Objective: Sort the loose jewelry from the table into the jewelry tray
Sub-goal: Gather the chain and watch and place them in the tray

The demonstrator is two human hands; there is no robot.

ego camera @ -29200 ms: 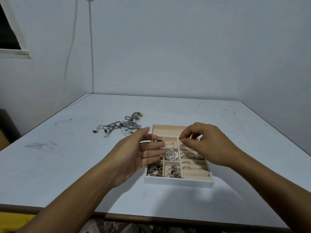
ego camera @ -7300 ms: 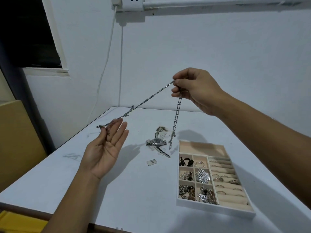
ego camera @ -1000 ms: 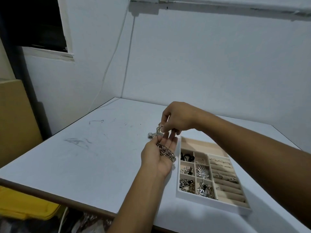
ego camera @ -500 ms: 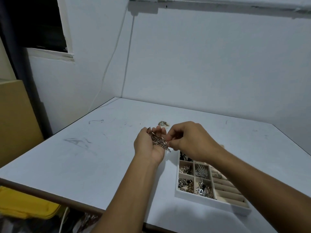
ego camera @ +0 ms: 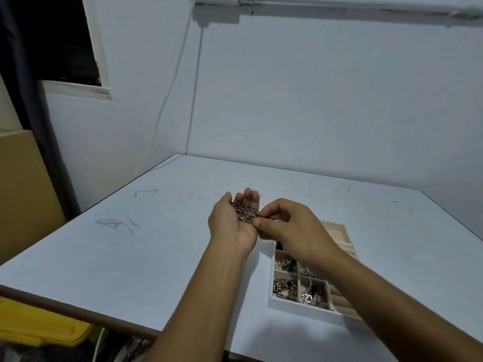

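Note:
A bunched silver link chain (ego camera: 244, 211) lies in the upturned palm of my left hand (ego camera: 233, 222), whose fingers cup loosely round it above the table. My right hand (ego camera: 288, 226) is right beside it, thumb and forefinger pinching the chain's near edge. The white jewelry tray (ego camera: 295, 307) with beige compartments sits just below and to the right, partly hidden under my right wrist and forearm. Its visible left compartments hold several silver pieces.
The white table (ego camera: 156, 244) has faint scribble marks on its left part. Its front edge runs across the lower left, with a yellow bin (ego camera: 39, 327) below. A wall and hanging cable stand behind; a tan cabinet is at far left.
My right hand has dropped from above my left fingertips to the palm's edge and now pinches the bunched chain. Both hands stay over the table left of the tray.

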